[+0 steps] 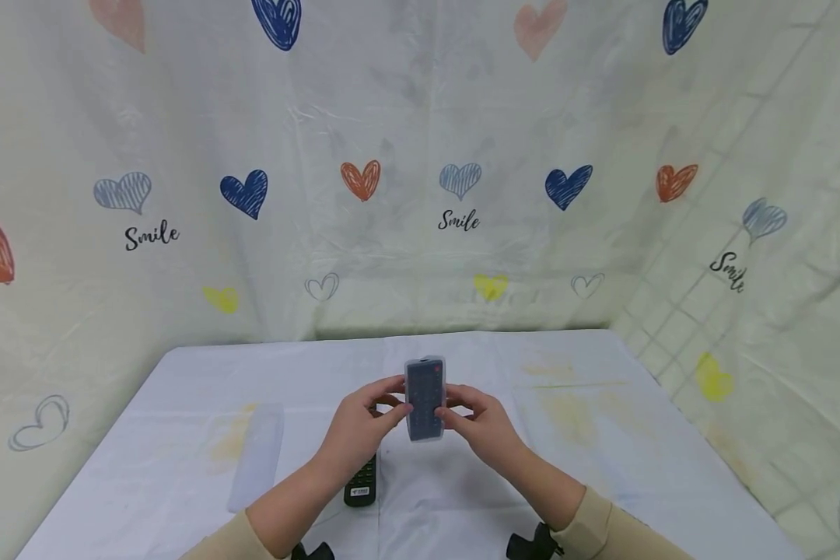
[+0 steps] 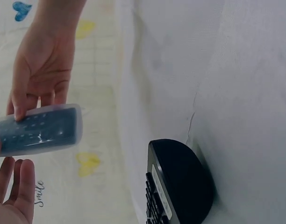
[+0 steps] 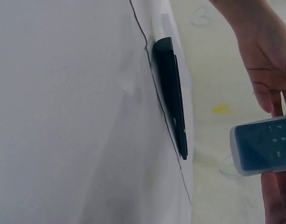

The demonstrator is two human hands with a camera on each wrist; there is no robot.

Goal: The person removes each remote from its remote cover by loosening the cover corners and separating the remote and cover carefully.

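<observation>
A dark remote control [image 1: 425, 398] in a translucent cover stands upright above the middle of the table, held between both hands. My left hand [image 1: 361, 420] pinches its left edge with thumb and fingers. On the opposite edge, my right hand [image 1: 488, 428] pinches it the same way. Small white key markings show through the cover of this remote control [image 3: 267, 144] in the right wrist view. A second, black remote control [image 1: 361, 482] lies on the table below my left forearm, which hides part of it; its keys and pale label [image 2: 162, 191] appear in the left wrist view.
White cloth covers the table [image 1: 567, 474], with yellowish stains in places. A flat translucent plastic sheet or sleeve [image 1: 257, 451] lies left of the black remote. Behind the table hangs a pale curtain [image 1: 406, 109] printed with hearts and "Smile".
</observation>
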